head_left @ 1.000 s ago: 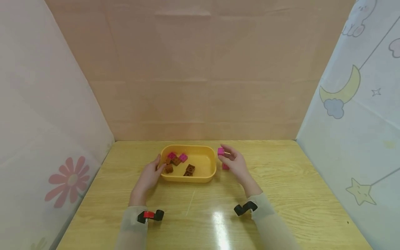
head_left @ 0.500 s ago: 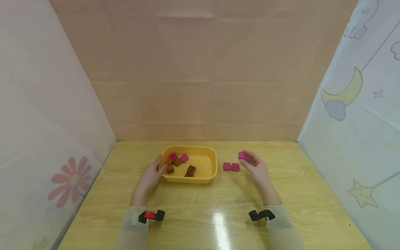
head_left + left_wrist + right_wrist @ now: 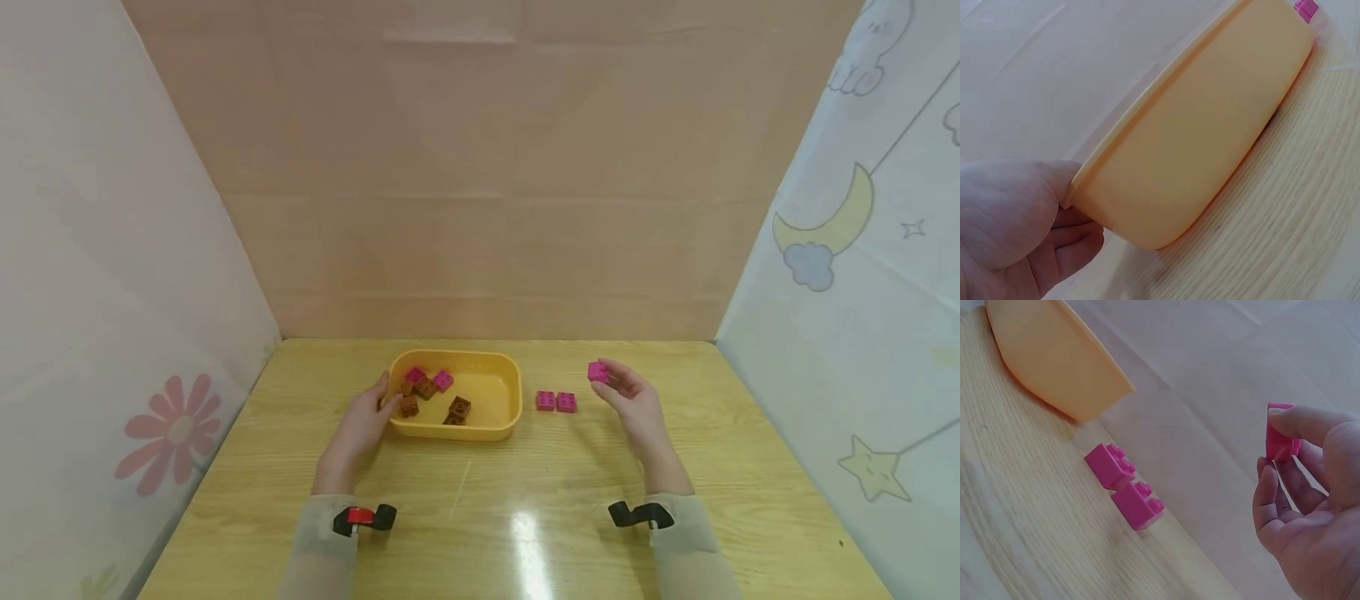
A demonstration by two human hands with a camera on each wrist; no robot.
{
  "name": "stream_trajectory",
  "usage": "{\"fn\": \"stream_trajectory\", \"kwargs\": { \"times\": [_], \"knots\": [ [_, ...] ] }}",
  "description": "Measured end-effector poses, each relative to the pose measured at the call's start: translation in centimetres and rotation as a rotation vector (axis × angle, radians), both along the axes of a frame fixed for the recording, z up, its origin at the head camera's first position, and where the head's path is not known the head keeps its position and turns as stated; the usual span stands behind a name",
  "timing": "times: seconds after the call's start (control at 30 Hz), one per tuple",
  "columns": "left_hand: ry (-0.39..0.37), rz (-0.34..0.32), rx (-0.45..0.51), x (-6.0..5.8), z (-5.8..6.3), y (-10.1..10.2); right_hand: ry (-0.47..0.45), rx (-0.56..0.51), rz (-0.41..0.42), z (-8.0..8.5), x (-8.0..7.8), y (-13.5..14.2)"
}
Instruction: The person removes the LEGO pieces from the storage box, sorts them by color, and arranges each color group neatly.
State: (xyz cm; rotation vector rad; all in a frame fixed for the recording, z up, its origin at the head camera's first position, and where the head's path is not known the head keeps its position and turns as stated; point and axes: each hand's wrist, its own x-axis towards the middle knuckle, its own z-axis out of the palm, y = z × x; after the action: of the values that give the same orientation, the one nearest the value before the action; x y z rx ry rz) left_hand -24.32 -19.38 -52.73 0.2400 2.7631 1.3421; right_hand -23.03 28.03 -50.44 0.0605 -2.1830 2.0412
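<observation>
Between thumb and fingers my right hand (image 3: 636,402) pinches a pink building brick (image 3: 597,372), raised above the table right of two more pink bricks. Those two, a left brick (image 3: 546,401) and a right brick (image 3: 566,402), stand side by side with studs up, and the right wrist view shows them in a row. My left hand (image 3: 365,416) grips the left end of a yellow tub (image 3: 493,432), thumb over its rim and fingers outside, as the left wrist view shows. Inside the tub lie pink bricks (image 3: 443,381) and several brown bricks (image 3: 460,407).
The wooden table (image 3: 510,492) ends at a beige cloth backdrop (image 3: 495,250). Patterned cloth walls, a left wall (image 3: 150,275) and a right wall (image 3: 862,333), flank it. Each wrist carries a black camera mount, such as the right mount (image 3: 641,514).
My right hand has moved rightward from beside the tub with its pink brick, past the two bricks on the table, uncovering them. The left hand stays on the tub.
</observation>
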Motion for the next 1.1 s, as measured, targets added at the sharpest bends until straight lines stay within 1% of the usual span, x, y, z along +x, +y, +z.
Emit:
{"fn": "stream_trajectory", "kwargs": {
  "times": [0.1,0.3,0.47,0.57,0.67,0.8,0.9,1.03,1.1],
  "knots": [
    [-0.004,-0.002,-0.006,0.1,0.0,-0.1,0.004,-0.012,0.002,0.0,0.1,0.2],
    [-0.020,0.005,-0.007,0.2,0.2,-0.1,-0.017,0.034,-0.003,-0.3,0.0,0.6],
    [0.025,0.008,-0.021,-0.1,0.4,0.2,-0.019,0.068,-0.029,0.0,-0.3,1.0],
    [0.030,0.007,-0.042,-0.1,0.5,0.3,-0.045,0.091,-0.041,-0.1,-0.4,1.3],
    [0.023,0.009,-0.042,0.0,0.4,0.2,-0.070,0.103,-0.045,-0.3,-0.6,1.7],
    [0.006,0.014,-0.018,0.2,0.4,0.1,-0.085,0.121,-0.037,-0.7,-0.8,2.3],
    [0.001,0.011,-0.018,0.3,0.5,0.1,-0.088,0.128,-0.027,-0.9,-0.9,2.6],
    [0.005,-0.002,-0.025,0.2,0.7,0.1,-0.100,0.112,-0.016,-1.3,-1.1,2.9],
    [-0.007,-0.002,-0.019,0.1,0.8,0.2,-0.112,0.116,-0.013,-1.5,-1.0,3.0]
  ]
}}
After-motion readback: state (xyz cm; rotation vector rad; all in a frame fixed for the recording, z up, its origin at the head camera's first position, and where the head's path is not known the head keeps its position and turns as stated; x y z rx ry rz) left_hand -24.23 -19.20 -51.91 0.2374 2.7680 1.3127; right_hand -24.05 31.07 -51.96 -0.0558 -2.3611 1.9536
